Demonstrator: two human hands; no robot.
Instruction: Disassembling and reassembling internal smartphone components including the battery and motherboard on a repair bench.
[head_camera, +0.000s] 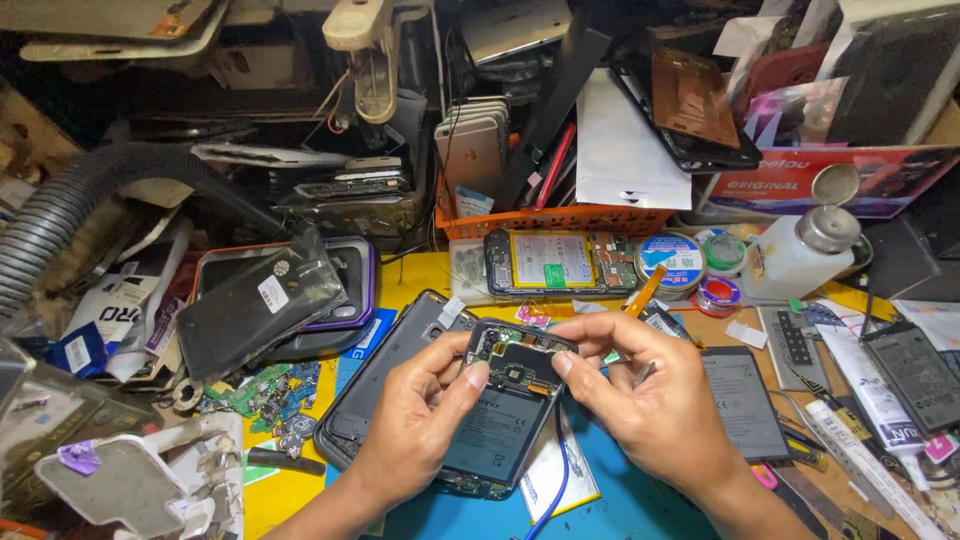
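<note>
both hands grip an opened phone (503, 415) with exposed battery at near centre of the blue mat (640, 505), left hand (420, 420) and right hand (655, 400) pinching its far end, black back cover (385, 375) just left, solvent bottle (800, 255) far right.

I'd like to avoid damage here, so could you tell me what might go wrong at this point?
The opened phone is held only by the left hand and right hand, so it could slip. Thumbs pressing near its exposed circuit board might harm parts. The solvent bottle stands nearby and could tip.
</note>
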